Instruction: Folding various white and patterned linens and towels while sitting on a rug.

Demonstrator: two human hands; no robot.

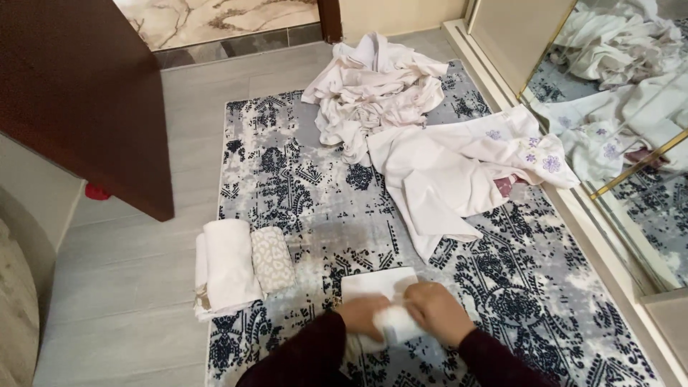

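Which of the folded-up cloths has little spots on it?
The small beige folded cloth on the rug's left edge is speckled. The folded cloth beside it and the one under both hands are plain white.

The small white cloth (376, 290) I'm folding lies flat on the patterned rug (301, 186), a neat rectangle, its near end bunched under my fingers (401, 315).
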